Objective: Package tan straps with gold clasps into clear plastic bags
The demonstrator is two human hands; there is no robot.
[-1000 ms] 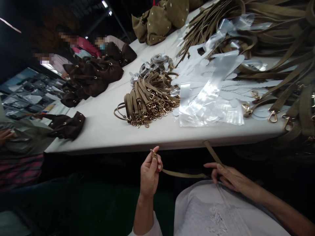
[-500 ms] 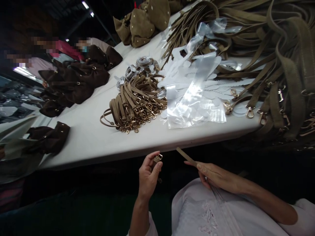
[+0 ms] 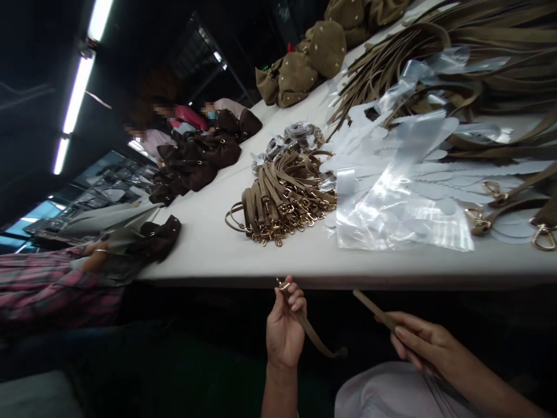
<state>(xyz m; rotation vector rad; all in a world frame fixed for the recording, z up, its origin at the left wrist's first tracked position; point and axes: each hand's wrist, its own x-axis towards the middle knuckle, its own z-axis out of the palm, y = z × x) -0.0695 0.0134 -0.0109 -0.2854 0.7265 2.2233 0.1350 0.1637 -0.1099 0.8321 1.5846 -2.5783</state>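
"Why was the buckle strap held so?"
"In front of the counter, left grip closed just below its buckle, presumably keeping that exposed; right grip pinched a plain strap end."

No readable text, label, brand, number or sign anywhere in view.

The wearer's two hands, one short-strap heap and four co-workers are visible.
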